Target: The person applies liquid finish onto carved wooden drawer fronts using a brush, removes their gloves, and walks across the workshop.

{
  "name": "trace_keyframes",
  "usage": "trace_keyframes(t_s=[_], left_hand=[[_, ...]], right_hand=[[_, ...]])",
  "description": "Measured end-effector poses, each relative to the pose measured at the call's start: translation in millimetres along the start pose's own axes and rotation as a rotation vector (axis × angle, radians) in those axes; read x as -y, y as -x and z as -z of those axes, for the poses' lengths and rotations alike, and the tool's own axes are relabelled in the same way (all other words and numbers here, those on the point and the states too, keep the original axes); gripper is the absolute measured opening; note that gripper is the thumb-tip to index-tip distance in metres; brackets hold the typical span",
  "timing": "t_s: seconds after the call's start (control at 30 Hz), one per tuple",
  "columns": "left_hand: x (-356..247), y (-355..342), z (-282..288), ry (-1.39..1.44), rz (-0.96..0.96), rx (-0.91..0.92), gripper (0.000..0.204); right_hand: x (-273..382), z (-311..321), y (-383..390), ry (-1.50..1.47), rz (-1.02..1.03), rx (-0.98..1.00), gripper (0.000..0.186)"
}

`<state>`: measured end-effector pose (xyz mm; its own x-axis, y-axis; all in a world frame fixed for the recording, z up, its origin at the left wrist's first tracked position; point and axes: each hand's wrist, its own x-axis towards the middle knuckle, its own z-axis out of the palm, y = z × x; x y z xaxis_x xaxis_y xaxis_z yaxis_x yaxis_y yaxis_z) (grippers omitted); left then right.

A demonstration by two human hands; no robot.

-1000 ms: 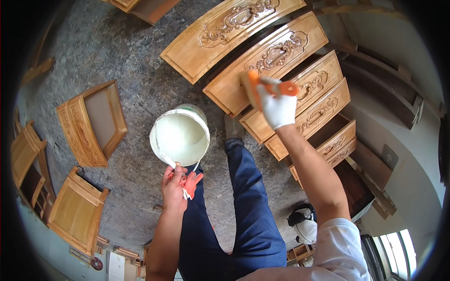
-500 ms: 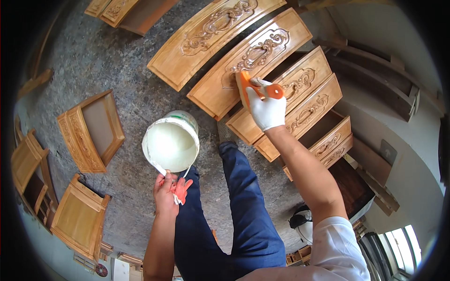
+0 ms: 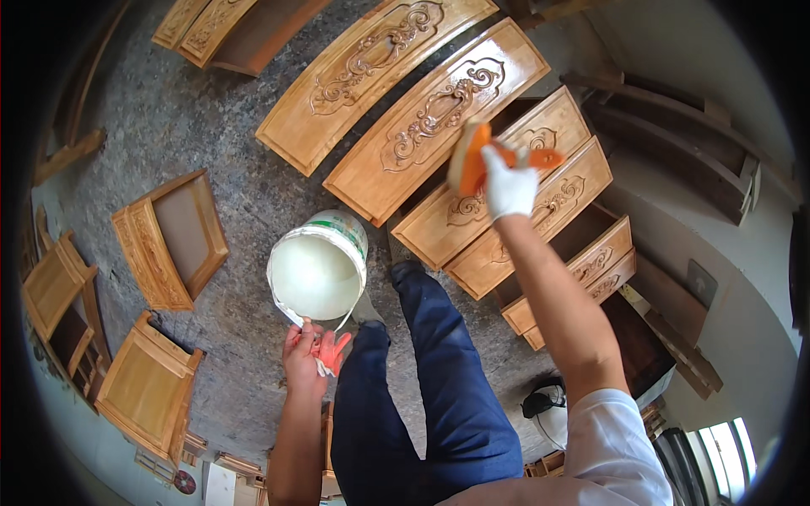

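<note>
In the head view, the right hand (image 3: 509,187), in a white glove, was clenched around the orange handle of a wide brush (image 3: 472,157). The brush head stood at the edge of a carved wooden drawer front (image 3: 498,181), with the handle's long axis running off to the person's right. That drawer front was one of a stepped row of drawers leaning side by side; two longer carved panels (image 3: 434,118) lay just beyond it, up and to the left of the brush.

The left hand (image 3: 305,354), bare, gripped the wire bail of a white bucket (image 3: 317,268) together with a scrap of orange-and-white cloth (image 3: 331,350). The bucket hung low over the grey stone floor (image 3: 194,126), holding a pale liquid. It lay down and to the left of the brush, well apart from it, so the right hand was by far the nearer to the carved fronts. More wooden drawer boxes (image 3: 169,240) stood on the floor to the left.
</note>
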<state>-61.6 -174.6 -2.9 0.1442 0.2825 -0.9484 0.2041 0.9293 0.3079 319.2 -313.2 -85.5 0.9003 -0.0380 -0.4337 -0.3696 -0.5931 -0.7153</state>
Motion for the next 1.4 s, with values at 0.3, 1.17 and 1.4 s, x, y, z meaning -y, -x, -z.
trace_keyframes(t_s=[0.3,1.17,1.4], left_hand=[[19.4,1.1,21.9,-0.043,0.014,-0.022,0.019],[43.6,58.1,48.7,-0.026,0.023,0.034,0.024],[52.4,81.3,23.2,-0.074,0.053,0.082,0.024]], right_hand=[[-0.8,-3.4,-8.3,-0.155,-0.114,0.044,0.041],[-83.8,-107.8,311.2,0.349,0.336,0.528,0.026],[-126.9,-136.0,290.5,0.707,0.312,0.642,0.028]])
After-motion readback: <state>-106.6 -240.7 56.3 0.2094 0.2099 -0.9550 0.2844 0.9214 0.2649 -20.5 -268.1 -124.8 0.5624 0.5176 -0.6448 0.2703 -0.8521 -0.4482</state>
